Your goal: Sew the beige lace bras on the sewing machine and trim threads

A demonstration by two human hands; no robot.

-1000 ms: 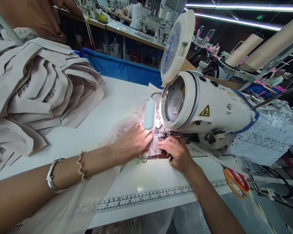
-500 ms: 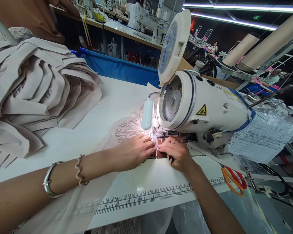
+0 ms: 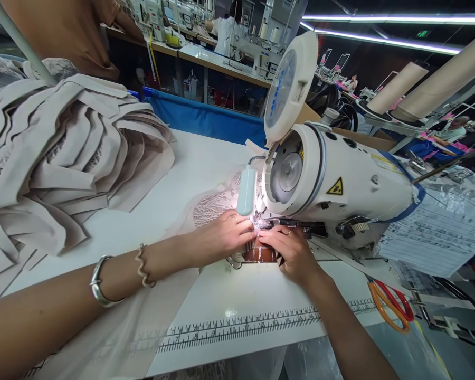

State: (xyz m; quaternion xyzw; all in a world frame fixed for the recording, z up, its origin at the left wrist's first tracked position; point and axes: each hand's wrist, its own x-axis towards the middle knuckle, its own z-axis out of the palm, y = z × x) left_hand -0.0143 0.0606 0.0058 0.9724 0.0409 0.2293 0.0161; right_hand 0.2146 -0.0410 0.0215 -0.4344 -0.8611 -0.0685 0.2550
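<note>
under the needle, both hands (image 3: 257,240) pinching lace (image 3: 209,207)

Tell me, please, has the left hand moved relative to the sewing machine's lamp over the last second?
Yes: the left hand slid from under the lamp back toward the person, then returned.

Ruler strip (image 3: 237,328) on table edge: nos. 7–16. Sewing machine (image 3: 340,182): yellow warning triangle.

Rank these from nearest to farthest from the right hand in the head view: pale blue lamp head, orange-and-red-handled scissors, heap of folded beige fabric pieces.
From the right hand:
1. Pale blue lamp head, just up-left, over the needle area.
2. Orange-and-red-handled scissors, off to the right at the table's edge.
3. Heap of folded beige fabric pieces, far left on the white table.
</note>
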